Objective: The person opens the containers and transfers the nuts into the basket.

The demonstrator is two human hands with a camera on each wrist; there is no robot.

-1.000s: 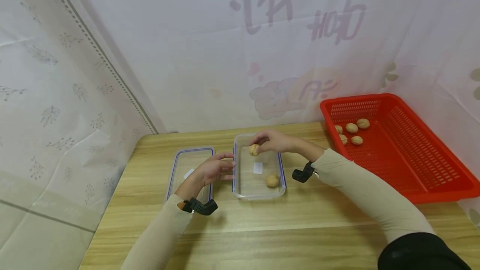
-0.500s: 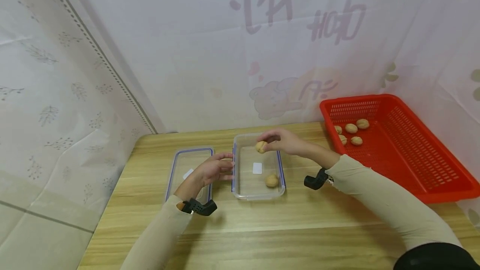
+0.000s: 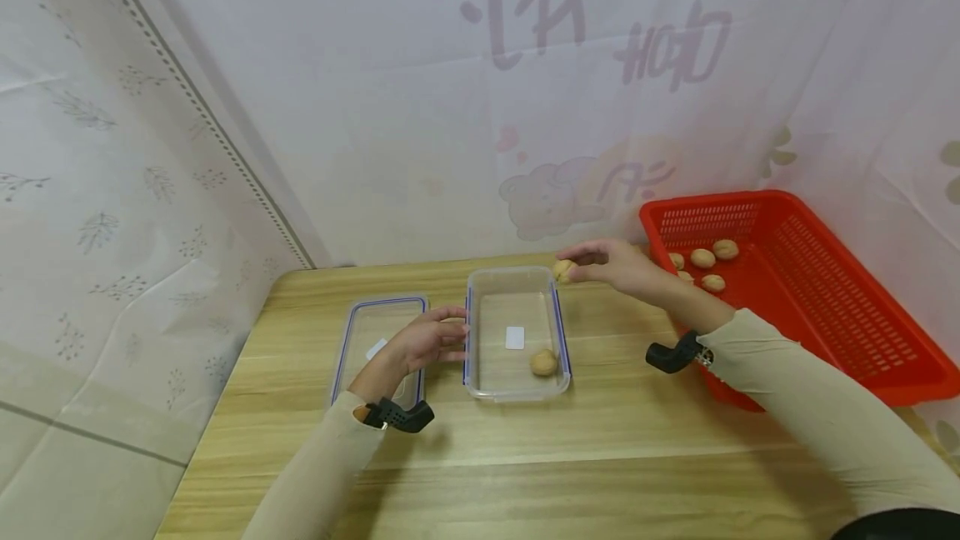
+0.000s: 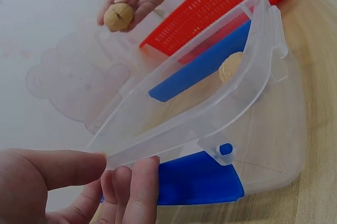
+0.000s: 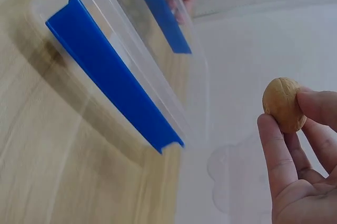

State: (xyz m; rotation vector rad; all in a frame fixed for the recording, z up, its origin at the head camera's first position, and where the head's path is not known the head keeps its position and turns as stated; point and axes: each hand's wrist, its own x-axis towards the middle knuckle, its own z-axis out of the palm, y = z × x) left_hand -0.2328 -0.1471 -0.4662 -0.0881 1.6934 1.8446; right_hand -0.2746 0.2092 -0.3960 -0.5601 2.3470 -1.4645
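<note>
A tan walnut [image 3: 564, 271] is pinched between the thumb and fingers of my right hand [image 3: 618, 269], just off the clear box's back right corner. The right wrist view shows this walnut [image 5: 283, 104] held at the fingertips. Another walnut [image 3: 543, 362] lies inside the clear plastic box [image 3: 517, 394], at its front right. My left hand [image 3: 427, 342] is at the box's left side, its fingertips touching the wall by the rim. In the left wrist view, those fingers [image 4: 143, 182] rest against the blue latch [image 4: 202, 179].
A clear lid [image 3: 378, 315] with a blue seal lies left of the box, partly under my left forearm. At the right stands a red basket [image 3: 862, 273] with several walnuts [image 3: 702, 257] in its left end. A printed curtain [image 3: 420, 107] hangs behind the wooden table [image 3: 525, 473].
My right hand has moved right with the walnut, from above the box to beyond its back right corner. The left hand has stayed at the box's side.
</note>
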